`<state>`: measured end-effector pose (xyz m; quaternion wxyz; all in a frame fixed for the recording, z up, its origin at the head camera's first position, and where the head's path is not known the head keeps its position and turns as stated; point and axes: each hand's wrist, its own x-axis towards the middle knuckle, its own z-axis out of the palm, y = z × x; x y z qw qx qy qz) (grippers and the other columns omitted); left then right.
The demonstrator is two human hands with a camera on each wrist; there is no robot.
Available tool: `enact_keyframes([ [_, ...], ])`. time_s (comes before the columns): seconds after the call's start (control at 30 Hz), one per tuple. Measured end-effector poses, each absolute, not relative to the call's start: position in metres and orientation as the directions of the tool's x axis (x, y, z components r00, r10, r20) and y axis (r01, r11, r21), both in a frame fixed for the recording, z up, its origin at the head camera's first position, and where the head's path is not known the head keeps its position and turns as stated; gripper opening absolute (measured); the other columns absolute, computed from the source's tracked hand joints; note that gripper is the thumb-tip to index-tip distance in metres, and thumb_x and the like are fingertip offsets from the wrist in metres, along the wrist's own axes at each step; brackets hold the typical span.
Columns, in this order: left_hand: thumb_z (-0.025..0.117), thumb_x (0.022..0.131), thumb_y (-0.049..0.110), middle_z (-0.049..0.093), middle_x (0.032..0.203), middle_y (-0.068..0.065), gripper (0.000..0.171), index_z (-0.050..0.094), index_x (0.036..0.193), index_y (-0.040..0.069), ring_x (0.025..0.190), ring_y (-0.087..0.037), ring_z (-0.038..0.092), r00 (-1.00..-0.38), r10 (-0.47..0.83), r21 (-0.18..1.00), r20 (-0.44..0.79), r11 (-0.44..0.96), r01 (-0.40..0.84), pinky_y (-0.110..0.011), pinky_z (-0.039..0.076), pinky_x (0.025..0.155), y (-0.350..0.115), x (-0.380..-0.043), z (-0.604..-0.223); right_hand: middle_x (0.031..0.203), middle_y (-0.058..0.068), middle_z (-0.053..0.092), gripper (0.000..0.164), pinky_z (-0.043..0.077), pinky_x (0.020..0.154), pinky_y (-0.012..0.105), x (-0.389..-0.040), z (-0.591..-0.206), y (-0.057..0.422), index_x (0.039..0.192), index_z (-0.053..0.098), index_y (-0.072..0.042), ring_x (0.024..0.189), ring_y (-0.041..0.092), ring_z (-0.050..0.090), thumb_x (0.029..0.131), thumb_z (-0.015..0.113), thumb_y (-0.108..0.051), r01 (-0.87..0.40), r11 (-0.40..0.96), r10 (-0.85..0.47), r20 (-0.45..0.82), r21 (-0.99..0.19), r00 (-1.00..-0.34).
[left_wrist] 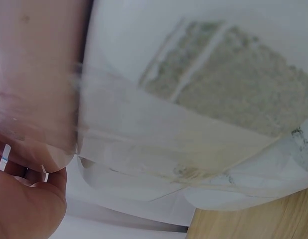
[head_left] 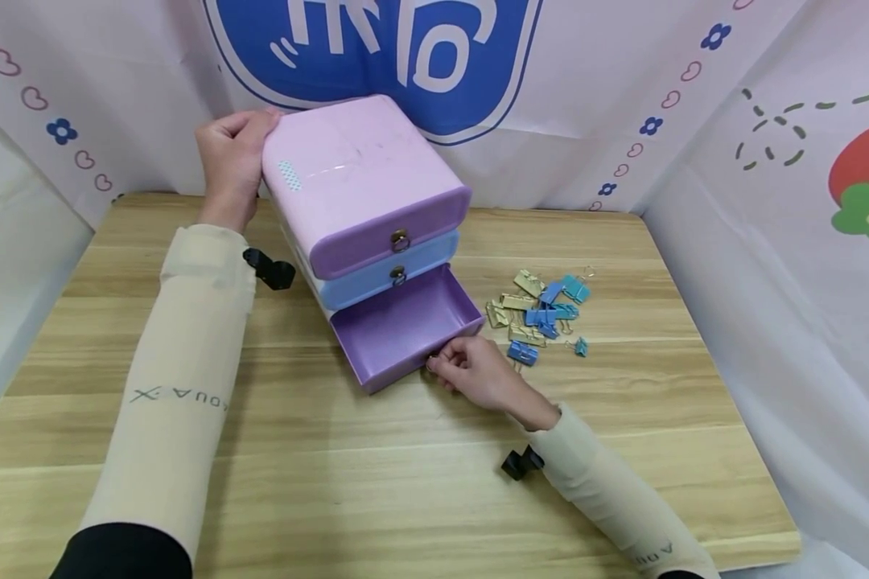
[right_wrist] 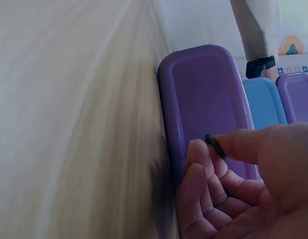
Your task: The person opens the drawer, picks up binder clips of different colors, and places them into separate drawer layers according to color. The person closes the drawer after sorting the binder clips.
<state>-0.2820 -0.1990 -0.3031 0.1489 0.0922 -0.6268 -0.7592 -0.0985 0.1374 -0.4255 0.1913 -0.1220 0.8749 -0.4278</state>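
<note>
A small three-drawer storage box (head_left: pixel 376 153) with a pink top stands at the back of the table. My left hand (head_left: pixel 235 161) grips its back left top corner, and in the left wrist view the fingers bend behind the pink edge. The bottom purple drawer (head_left: pixel 405 322) is pulled out and bare inside. At its front, my right hand (head_left: pixel 481 374) pinches the dark ring pull (right_wrist: pixel 215 146) between thumb and finger. Above it, the blue drawer (head_left: pixel 362 285) and the upper purple drawer (head_left: pixel 355 245) are closed, each with a metal ring.
Several gold, blue and teal binder clips (head_left: pixel 543 314) lie in a loose pile on the wooden table (head_left: pixel 319 490), just right of the open drawer. A white printed cloth (head_left: pixel 550 161) hangs behind the box. Another cloth (head_left: pixel 753 265) borders the table's right side.
</note>
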Motion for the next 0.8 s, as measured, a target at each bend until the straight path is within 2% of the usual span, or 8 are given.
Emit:
enact_keyframes([
  [0.2,0.083,0.093,0.025,0.077,0.093,0.002,0.018,0.084,0.099,0.008,0.081,-0.012,0.066,-0.942,-0.335,0.978,0.033,-0.185,0.1,-0.02,0.055,0.068,-0.2,-0.281,-0.305,0.078,0.003,0.073,0.021,0.048,0.053,0.025,-0.096,-0.429,0.143,0.089,0.072,-0.011,0.062,0.014,0.062,0.102,0.071,-0.027,-0.085,0.615,-0.397,-0.214,-0.784,-0.893],
  [0.37,0.083,0.093,0.026,0.077,0.095,0.002,0.02,0.084,0.101,0.008,0.081,-0.012,0.067,-0.943,-0.33,0.977,0.032,-0.19,0.099,-0.02,0.055,0.067,-0.199,-0.281,-0.308,0.082,-0.001,0.073,0.016,0.054,0.06,0.023,-0.091,-0.415,0.16,0.092,0.073,-0.013,0.066,0.009,0.063,0.101,0.073,-0.027,-0.202,0.673,-0.445,-0.171,-0.712,-0.879],
  [0.53,0.083,0.093,0.026,0.077,0.094,0.002,0.02,0.084,0.101,0.008,0.081,-0.012,0.067,-0.941,-0.337,0.977,0.037,-0.184,0.104,-0.02,0.055,0.068,-0.198,-0.282,-0.307,0.086,0.001,0.074,0.012,0.059,0.07,0.022,-0.091,-0.386,0.182,0.097,0.074,-0.006,0.076,0.008,0.068,0.097,0.077,-0.018,-0.331,0.71,-0.471,-0.07,-0.621,-0.879],
  [0.67,0.082,0.094,0.025,0.077,0.094,0.002,0.019,0.084,0.101,0.008,0.079,-0.012,0.067,-0.943,-0.33,0.976,0.049,-0.186,0.116,-0.02,0.056,0.066,-0.199,-0.283,-0.307,0.088,0.005,0.075,0.016,0.061,0.072,0.028,-0.099,-0.367,0.196,0.1,0.074,-0.001,0.078,0.013,0.071,0.094,0.079,-0.016,-0.386,0.766,-0.449,0.002,-0.515,-0.893],
  [0.8,0.082,0.093,0.025,0.078,0.094,0.001,0.019,0.084,0.1,0.007,0.078,-0.012,0.068,-0.943,-0.326,0.975,0.063,-0.183,0.129,-0.019,0.055,0.065,-0.2,-0.284,-0.307,0.091,0.008,0.074,0.018,0.06,0.073,0.034,-0.109,-0.359,0.201,0.101,0.073,-0.002,0.081,0.02,0.07,0.093,0.081,-0.015,-0.43,0.808,-0.448,0.055,-0.404,-0.892],
])
